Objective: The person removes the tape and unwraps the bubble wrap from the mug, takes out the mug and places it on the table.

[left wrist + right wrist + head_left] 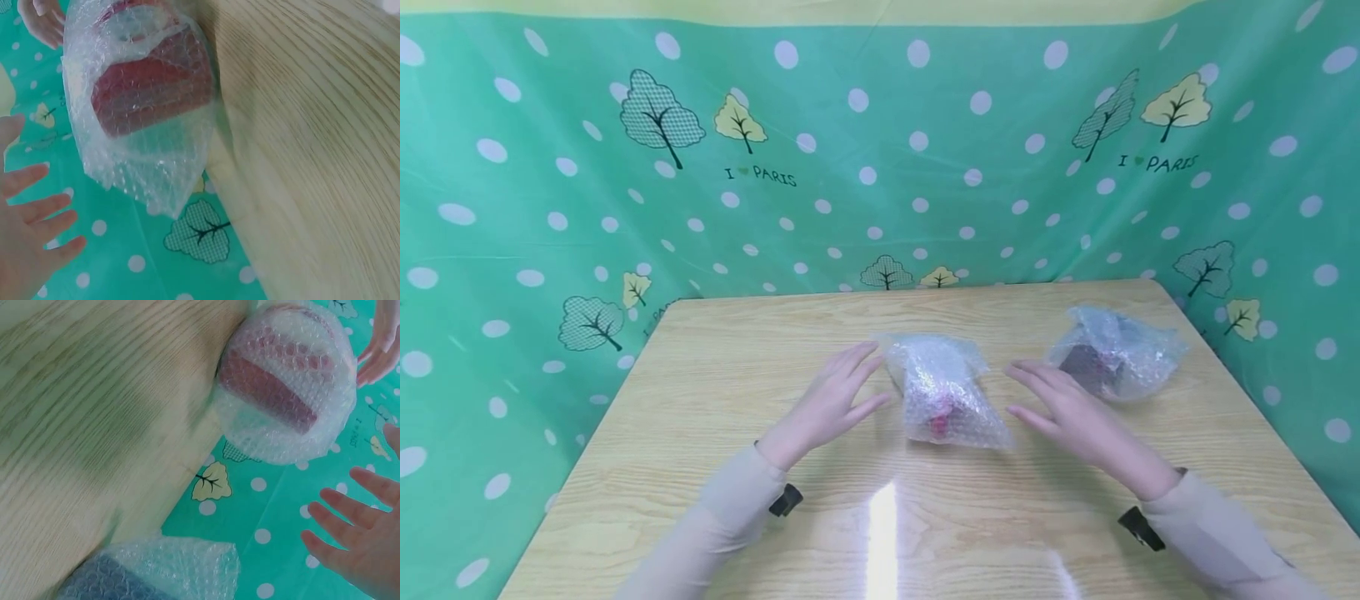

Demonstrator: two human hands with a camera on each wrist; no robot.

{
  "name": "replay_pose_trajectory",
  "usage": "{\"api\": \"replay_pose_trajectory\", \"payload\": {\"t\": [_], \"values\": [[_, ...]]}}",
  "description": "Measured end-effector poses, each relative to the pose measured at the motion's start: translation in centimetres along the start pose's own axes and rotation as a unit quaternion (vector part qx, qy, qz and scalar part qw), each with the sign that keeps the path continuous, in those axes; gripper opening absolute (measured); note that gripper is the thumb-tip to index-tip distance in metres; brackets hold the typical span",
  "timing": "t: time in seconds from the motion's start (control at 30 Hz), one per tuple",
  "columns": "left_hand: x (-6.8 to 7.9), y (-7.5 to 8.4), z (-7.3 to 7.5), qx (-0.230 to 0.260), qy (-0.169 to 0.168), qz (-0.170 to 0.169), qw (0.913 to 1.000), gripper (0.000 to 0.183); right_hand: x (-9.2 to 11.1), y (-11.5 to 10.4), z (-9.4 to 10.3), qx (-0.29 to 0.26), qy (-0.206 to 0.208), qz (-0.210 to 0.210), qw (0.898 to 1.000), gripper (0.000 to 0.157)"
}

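Resting on the table [700, 367], a bundle in bubble wrap [936, 358] is seen near the middle of the head view, with something red [939, 423] showing through toward six o'clock. It is flanked by both hands: the left hand [823, 404] at nine o'clock, the right hand [1067, 408] at about three. Both are held open with fingers extended, and nothing is gripped by either. Whether the bundle's edge is touched by the left fingertips cannot be told; the right hand is set apart from it. A second bundle [1123, 354], dark inside, is placed toward two o'clock, just beyond the right hand.

In the left wrist view, the bundle is shown toward eleven o'clock, the red contents clearer. The left hand is spread at eight o'clock before the curtain [112, 281], holding nothing. The step in hand is judged to be the bracketing of the bundle, with no hold taken.

In the right wrist view, the bundle is shown toward two o'clock and the second bundle is cut off at seven. The right hand is spread at four o'clock. For a lift, both palms would need to be brought in evenly from nine and three, lightly, since the loose wrap could slip.
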State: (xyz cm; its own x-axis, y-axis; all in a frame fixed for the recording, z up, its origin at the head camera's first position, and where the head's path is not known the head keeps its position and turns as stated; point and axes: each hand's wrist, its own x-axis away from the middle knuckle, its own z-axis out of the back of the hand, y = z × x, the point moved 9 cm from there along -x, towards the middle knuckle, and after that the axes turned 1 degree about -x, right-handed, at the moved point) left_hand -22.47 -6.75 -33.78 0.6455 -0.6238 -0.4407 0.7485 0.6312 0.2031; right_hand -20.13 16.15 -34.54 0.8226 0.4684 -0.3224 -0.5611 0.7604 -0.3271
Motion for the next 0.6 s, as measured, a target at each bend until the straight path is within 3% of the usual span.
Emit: {"api": "replay_pose_trajectory", "payload": {"t": [0.37, 0.6], "values": [[-2.0, 1.0, -1.9, 0.030, 0.001, -0.013, 0.9995, 0.044, -0.8, -2.1, -0.1, 0.005, 0.062, 0.073, 0.995, 0.046], [-2.8, 1.5, -3.2, 0.039, -0.024, -0.011, 0.9989, 0.042, -0.8, -2.8, -0.2, -0.006, 0.093, 0.104, 0.990, 0.044]]}}
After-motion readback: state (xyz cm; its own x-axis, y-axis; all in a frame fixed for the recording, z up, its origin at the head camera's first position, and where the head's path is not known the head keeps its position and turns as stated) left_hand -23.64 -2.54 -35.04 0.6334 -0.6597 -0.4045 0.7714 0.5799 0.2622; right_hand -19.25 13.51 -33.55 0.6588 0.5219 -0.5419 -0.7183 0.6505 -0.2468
